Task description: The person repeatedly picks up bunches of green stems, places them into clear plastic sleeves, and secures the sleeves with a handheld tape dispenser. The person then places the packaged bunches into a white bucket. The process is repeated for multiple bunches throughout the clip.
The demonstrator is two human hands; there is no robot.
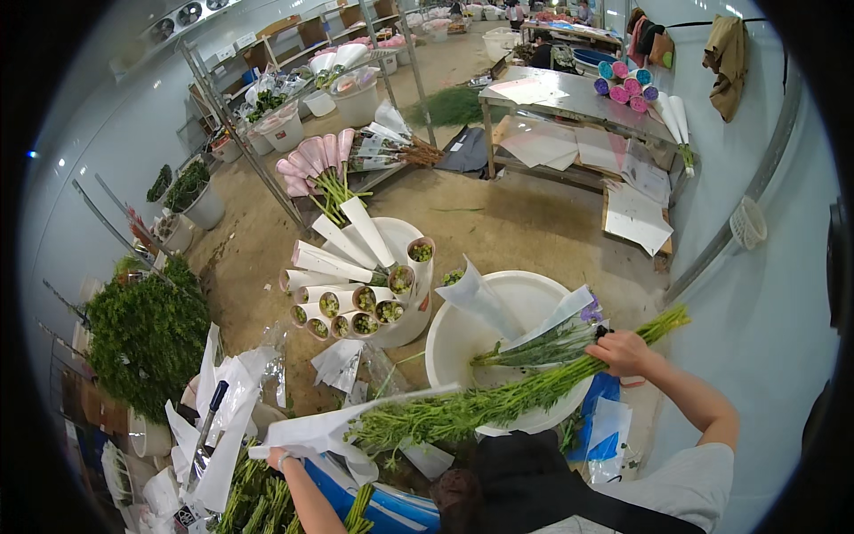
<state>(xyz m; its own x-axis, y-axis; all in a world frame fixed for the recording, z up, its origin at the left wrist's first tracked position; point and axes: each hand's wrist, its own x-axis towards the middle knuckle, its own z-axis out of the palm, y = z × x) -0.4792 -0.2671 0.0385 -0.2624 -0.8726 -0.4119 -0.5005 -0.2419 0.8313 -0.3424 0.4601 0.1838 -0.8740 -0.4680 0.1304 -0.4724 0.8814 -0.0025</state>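
My right hand (620,352) is closed around the stems of a long bunch of leafy green flower stalks (467,404), with something small and black by the fingers. The stalks stretch across the front of a white round tub (440,340). At the lower left, my left hand (276,458) grips white wrapping paper (320,430), whose sheet partly covers the bunch's leafy end. Inside the tub lie a paper-wrapped bunch (484,300) and another bunch (547,340) with purple flowers. Below my left arm, more green stems (257,494) stand beside a blue container (400,500).
Paper-wrapped bunches (333,263) lie on another white tub ahead. Further off are pink-wrapped bunches (327,157) on a low rack and a metal table (574,100). Leafy greenery (147,334) stands at left, near a metal pole (208,414).
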